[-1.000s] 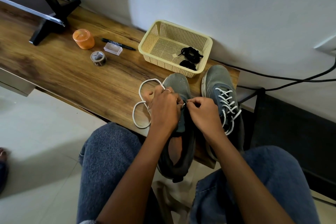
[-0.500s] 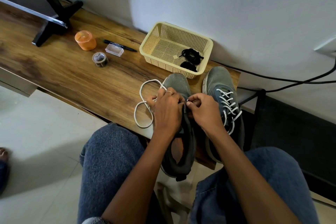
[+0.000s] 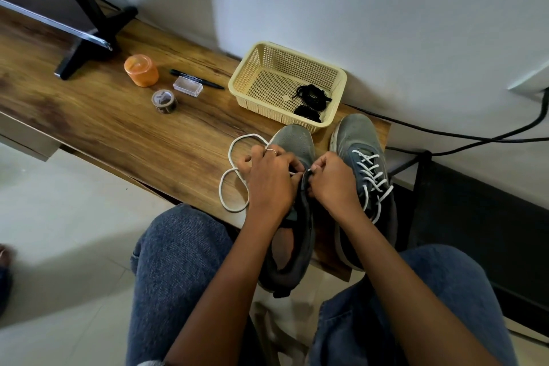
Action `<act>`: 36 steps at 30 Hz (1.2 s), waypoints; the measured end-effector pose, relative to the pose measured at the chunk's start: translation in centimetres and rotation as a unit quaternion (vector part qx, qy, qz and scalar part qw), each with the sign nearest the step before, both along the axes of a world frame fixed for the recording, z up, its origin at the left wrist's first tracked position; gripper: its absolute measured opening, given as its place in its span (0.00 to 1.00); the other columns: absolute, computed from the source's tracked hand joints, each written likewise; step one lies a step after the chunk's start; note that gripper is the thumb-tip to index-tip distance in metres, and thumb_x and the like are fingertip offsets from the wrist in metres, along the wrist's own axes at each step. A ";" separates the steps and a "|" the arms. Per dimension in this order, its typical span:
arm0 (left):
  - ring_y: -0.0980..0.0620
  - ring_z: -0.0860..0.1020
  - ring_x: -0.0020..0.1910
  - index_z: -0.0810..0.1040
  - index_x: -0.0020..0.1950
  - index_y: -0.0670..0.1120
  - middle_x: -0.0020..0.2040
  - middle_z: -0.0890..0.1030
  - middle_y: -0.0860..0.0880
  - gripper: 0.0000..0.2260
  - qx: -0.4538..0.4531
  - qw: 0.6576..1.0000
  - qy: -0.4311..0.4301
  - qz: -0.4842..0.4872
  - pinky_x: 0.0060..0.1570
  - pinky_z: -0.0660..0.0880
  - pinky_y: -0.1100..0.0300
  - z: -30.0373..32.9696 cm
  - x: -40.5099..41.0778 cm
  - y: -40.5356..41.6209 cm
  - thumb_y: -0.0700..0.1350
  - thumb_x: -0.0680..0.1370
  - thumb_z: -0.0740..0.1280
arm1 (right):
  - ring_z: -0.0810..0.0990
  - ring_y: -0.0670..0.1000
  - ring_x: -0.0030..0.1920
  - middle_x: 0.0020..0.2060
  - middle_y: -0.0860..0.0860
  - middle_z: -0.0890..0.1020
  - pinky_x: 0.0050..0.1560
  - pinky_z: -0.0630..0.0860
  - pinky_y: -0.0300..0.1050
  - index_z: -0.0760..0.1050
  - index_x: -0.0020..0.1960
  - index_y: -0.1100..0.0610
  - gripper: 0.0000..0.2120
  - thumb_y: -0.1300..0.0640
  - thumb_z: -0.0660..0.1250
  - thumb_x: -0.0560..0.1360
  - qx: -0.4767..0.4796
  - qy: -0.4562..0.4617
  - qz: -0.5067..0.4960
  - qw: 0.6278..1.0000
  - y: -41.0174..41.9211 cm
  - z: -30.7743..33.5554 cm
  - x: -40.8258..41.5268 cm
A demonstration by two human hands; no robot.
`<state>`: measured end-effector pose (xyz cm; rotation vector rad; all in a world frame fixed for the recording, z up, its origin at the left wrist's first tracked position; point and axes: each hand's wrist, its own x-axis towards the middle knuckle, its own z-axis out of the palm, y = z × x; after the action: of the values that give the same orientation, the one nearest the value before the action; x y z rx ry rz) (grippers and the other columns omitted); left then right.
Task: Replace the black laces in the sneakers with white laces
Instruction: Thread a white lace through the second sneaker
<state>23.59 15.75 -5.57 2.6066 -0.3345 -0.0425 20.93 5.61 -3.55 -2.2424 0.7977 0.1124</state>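
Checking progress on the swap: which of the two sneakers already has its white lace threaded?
The right-hand sneaker, with white lace crisscrossed up its eyelets. The left-hand sneaker, under both hands, has its white lace mostly looped loose on the bench.

1. I see a wooden bench [image 3: 124,134] carrying two grey sneakers [image 3: 364,163], a white lace [image 3: 230,184] and a cream basket [image 3: 338,80].
2. Also an orange jar [image 3: 141,70], tape roll [image 3: 164,101], clear box [image 3: 187,88], black pen [image 3: 196,79] and a stand foot [image 3: 89,47].

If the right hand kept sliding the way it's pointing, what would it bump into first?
Probably the left hand. The right hand points its curled fingers left across the unlaced sneaker, and the two hands almost meet there already, though depth is hard to judge.
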 end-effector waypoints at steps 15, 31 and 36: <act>0.49 0.66 0.66 0.75 0.60 0.53 0.62 0.74 0.50 0.23 -0.027 0.999 0.013 0.024 0.59 0.51 0.54 0.5 -0.1 0.9 0.62 0.70 0.71 | 0.84 0.49 0.34 0.44 0.54 0.78 0.39 0.82 0.48 0.65 0.43 0.56 0.10 0.65 0.51 0.82 0.134 -0.180 -0.090 0.970 -1.3 8.5 -0.3; 0.48 0.62 0.71 0.66 0.70 0.58 0.71 0.68 0.55 0.34 -0.062 0.992 0.109 -0.010 0.67 0.55 0.42 1.0 0.1 3.4 0.73 0.69 0.62 | 0.85 0.53 0.39 0.44 0.59 0.81 0.44 0.82 0.47 0.64 0.45 0.53 0.10 0.63 0.50 0.82 0.170 -0.362 -0.075 0.913 -3.8 19.9 -0.4; 0.46 0.66 0.70 0.67 0.72 0.53 0.70 0.72 0.48 0.29 -0.183 0.969 0.122 0.116 0.69 0.60 0.38 0.7 0.4 4.6 0.65 0.76 0.48 | 0.85 0.52 0.38 0.44 0.59 0.81 0.44 0.82 0.48 0.64 0.47 0.54 0.09 0.64 0.50 0.82 0.157 -0.379 -0.061 0.910 -4.2 21.4 -1.1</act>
<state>24.03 20.36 -4.91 2.2241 0.0500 -0.1980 19.78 1.42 17.81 -1.7079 0.4402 -0.6160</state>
